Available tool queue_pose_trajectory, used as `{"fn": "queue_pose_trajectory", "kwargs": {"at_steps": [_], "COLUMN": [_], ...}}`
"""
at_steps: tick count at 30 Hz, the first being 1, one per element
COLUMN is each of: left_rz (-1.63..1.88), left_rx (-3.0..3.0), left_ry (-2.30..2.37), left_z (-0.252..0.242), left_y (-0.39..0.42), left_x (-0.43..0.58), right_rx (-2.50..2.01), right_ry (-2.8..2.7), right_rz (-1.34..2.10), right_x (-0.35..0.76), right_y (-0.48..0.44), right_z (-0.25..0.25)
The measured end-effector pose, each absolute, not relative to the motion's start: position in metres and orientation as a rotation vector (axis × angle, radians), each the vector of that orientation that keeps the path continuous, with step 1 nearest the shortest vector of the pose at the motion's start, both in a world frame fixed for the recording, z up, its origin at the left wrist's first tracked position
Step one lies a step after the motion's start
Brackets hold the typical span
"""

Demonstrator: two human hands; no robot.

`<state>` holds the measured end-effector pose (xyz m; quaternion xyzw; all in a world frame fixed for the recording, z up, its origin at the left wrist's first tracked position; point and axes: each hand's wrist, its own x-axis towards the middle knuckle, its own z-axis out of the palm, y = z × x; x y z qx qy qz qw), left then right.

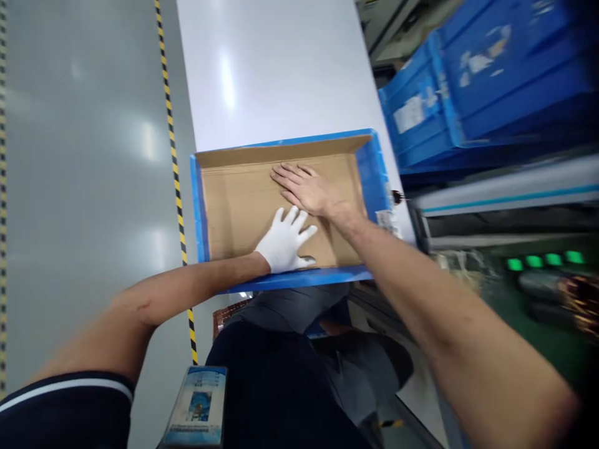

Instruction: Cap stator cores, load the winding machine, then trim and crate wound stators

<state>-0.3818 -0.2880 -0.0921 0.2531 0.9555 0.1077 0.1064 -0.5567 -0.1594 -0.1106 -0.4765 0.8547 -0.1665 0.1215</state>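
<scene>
A shallow blue crate [199, 215] lies in front of me, its inside lined with brown cardboard [243, 206]. My left hand [286, 242], in a white glove, rests with spread fingers on the cardboard near the crate's close side. Just beyond it, my bare right hand [304, 190] lies flat on the same cardboard, fingers stretched out to the left. Neither hand holds anything. Creases run across the cardboard, and it also stands up along the crate's far wall.
The crate sits on a white table [276, 68]. Larger blue bins [510, 81] stand at the right, above a rail. Green lights [543, 260] and copper-coloured windings [583, 296] show at the lower right. Yellow-black tape [174, 162] marks the floor at the left.
</scene>
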Motion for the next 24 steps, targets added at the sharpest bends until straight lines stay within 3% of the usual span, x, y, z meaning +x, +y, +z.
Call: {"fn": "queue_pose_trajectory", "kwargs": {"at_steps": [5, 10, 18, 24], "left_rz": [0.311, 0.222, 0.104, 0.122], "left_rx": [0.829, 0.786, 0.720, 0.668], "left_ry": [2.828, 2.778, 2.617, 2.604], "left_z": [-0.096, -0.094, -0.083, -0.079], "left_y": [-0.292, -0.296, -0.298, -0.292], "left_x": [-0.384, -0.385, -0.391, -0.387], "right_rx": [-1.843, -1.903, -1.663, -1.777], "right_ry": [2.130, 2.057, 2.197, 2.043], "right_rz": [-0.634, -0.723, -0.647, -0.603], "right_x": [-0.574, -0.551, -0.520, -0.490], "right_y": [-0.253, -0.327, -0.328, -0.306], "right_z": [-0.127, -0.131, -0.117, -0.112]}}
